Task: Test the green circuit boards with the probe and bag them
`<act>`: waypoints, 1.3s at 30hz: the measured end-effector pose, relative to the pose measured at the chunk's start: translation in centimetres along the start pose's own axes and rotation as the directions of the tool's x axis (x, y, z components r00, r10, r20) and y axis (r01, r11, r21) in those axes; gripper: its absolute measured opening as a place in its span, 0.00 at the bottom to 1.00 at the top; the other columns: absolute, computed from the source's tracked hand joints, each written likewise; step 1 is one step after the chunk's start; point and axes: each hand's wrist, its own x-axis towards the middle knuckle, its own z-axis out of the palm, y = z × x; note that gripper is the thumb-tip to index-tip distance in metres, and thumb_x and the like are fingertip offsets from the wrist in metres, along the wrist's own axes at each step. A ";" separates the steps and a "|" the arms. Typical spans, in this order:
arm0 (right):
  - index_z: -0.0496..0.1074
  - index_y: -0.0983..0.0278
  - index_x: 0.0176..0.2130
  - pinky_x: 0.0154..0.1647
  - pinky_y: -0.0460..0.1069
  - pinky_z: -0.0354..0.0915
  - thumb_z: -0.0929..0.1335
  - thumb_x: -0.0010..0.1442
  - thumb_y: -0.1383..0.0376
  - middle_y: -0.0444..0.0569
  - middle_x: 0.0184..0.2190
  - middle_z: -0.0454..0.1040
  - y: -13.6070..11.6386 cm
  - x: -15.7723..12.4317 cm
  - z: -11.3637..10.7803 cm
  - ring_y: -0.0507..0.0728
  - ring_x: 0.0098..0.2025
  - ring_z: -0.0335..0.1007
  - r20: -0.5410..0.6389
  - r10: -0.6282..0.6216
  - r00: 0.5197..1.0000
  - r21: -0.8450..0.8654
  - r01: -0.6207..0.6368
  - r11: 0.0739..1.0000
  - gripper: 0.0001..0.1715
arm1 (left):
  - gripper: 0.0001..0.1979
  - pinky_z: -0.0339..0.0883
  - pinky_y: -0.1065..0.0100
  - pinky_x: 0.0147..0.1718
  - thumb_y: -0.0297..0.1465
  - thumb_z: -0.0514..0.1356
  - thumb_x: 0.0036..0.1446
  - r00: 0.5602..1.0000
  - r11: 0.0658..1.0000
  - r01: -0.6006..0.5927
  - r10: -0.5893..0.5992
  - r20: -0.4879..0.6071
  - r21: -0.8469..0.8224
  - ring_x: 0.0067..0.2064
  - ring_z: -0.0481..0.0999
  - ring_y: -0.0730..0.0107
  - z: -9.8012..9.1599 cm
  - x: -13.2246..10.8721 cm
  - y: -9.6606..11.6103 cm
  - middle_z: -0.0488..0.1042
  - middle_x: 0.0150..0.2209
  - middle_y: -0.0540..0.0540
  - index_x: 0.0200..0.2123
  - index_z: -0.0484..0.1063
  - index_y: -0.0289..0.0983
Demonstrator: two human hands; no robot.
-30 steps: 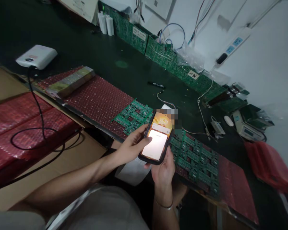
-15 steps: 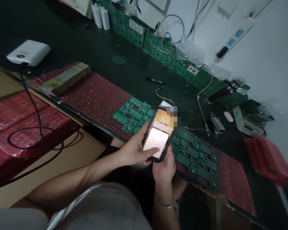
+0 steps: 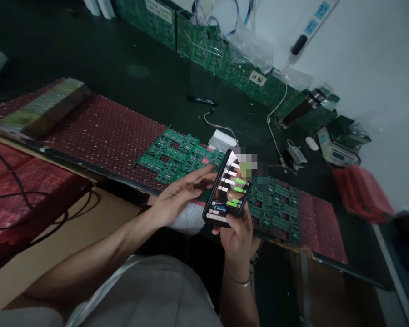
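Note:
A smartphone (image 3: 226, 193) in a dark case is tilted above the table's front edge, its screen lit with white and green message bubbles. My right hand (image 3: 236, 234) grips its lower end, the thumb over the bottom corner. Fingers apart, my left hand (image 3: 182, 195) hovers beside the phone's left edge; whether a fingertip touches it I cannot tell. Behind the hands lie green circuit board panels, one on the left (image 3: 168, 154) and more on the right (image 3: 279, 209), on red bubble wrap (image 3: 119, 131). A blurred patch covers the phone's top corner.
A long taped block (image 3: 44, 106) rests on the wrap at left. Farther back are a black marker (image 3: 202, 100), a cable (image 3: 220, 125), a white roll-like object (image 3: 224, 137) and green bins (image 3: 204, 50). A scale (image 3: 339, 150) and red bubble-wrap pouches (image 3: 363, 193) stand at right.
My left hand has come off the phone and opened at its left side. The right hand keeps hold, its thumb now at the screen's bottom. The screen switched to a chat; the view shifted right.

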 end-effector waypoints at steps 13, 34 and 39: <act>0.69 0.60 0.54 0.11 0.41 0.63 0.81 0.40 0.65 0.41 0.29 0.77 -0.7 -0.8 -4.5 0.50 0.22 0.69 -0.210 -0.047 0.977 -0.076 0.032 0.997 0.42 | 0.17 0.66 0.57 0.58 0.35 0.67 0.56 0.951 0.985 -0.045 0.093 -0.295 0.164 0.53 0.78 0.53 -0.5 -0.6 0.0 0.82 0.45 0.41 0.48 0.81 0.37; 0.66 0.56 0.60 0.10 0.42 0.56 0.76 0.44 0.57 0.40 0.26 0.73 -2.4 0.0 -6.7 0.51 0.19 0.64 -0.442 0.014 0.897 0.053 0.011 0.999 0.45 | 0.11 0.62 0.58 0.60 0.35 0.70 0.53 0.941 0.950 0.018 0.089 -0.327 0.311 0.53 0.75 0.55 1.7 -0.2 -1.5 0.82 0.41 0.43 0.40 0.83 0.40; 0.70 0.58 0.56 0.10 0.44 0.56 0.68 0.52 0.49 0.46 0.30 0.75 -2.9 -0.4 -7.9 0.54 0.21 0.66 -0.408 0.014 0.913 0.094 0.027 0.995 0.34 | 0.10 0.67 0.64 0.54 0.35 0.71 0.51 0.924 0.943 0.030 0.101 -0.369 0.333 0.54 0.74 0.56 1.9 0.2 -1.4 0.82 0.40 0.44 0.39 0.84 0.41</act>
